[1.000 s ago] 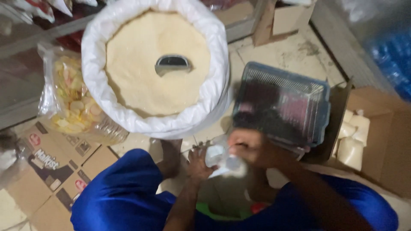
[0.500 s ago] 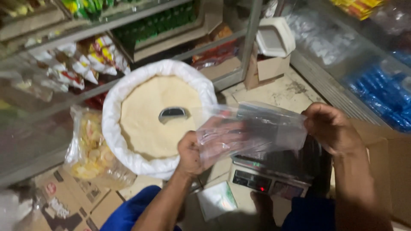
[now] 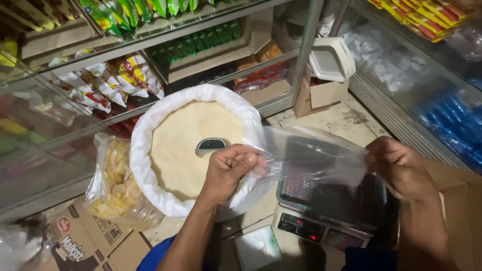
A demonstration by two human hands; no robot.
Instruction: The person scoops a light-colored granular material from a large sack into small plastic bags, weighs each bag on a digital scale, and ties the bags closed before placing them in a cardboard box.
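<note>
Hands hold a clear plastic bag (image 3: 314, 160) stretched wide between them, above a digital scale (image 3: 326, 211) on the floor. The left hand (image 3: 232, 173) is closed, pinching the bag's left edge between thumb and fingers, right in front of the near rim of a big white sack (image 3: 145, 150) full of pale flour (image 3: 191, 145); the right hand (image 3: 401, 168) is closed on the bag's right edge, over the scale's right side. Half a second ago the bag was held higher and more bunched, and the hands sat closer together; now it is pulled flatter and wider. A second ago both hands were near the body, fumbling with the folded bag. A metal scoop (image 3: 211, 145) lies half sunk in the flour, as before. Left of the sack leans a clear bag of pale crackers (image 3: 118, 188), with flattened cardboard (image 3: 75, 241) near it. Shelves of packaged snacks (image 3: 115, 75) stand on the far side.
</note>
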